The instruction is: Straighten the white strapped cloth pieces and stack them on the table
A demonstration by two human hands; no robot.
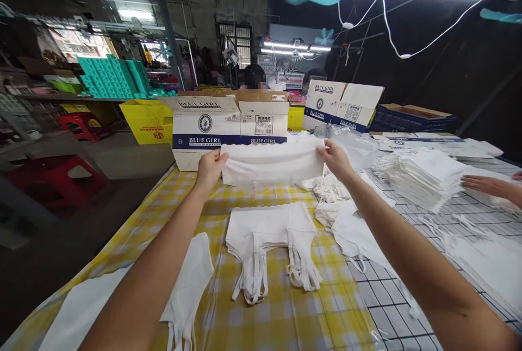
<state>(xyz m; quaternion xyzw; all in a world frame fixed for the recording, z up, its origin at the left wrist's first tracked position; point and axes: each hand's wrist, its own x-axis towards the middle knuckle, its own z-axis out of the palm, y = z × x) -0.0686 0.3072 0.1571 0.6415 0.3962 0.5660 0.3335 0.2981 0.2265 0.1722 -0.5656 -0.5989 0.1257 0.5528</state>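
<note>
A white camisole top (273, 165) is stretched out flat in the air between my two hands, above the far part of the table. My left hand (212, 166) pinches its upper left corner, and my right hand (335, 158) pinches the upper right one. Below it lies a neat stack of white camisoles (267, 226), straps pointing toward me. Another white camisole (191, 269) lies at the left, partly hidden behind my left forearm. More white garments (346, 229) are heaped beside my right forearm.
A white and blue carton (230, 123) stands open behind my hands. A co-worker's hand (487, 183) rests on garments at the right, near a tall white stack (424, 171). Yellow checked cloth (285, 313) covers the table; red stools (53, 180) stand left.
</note>
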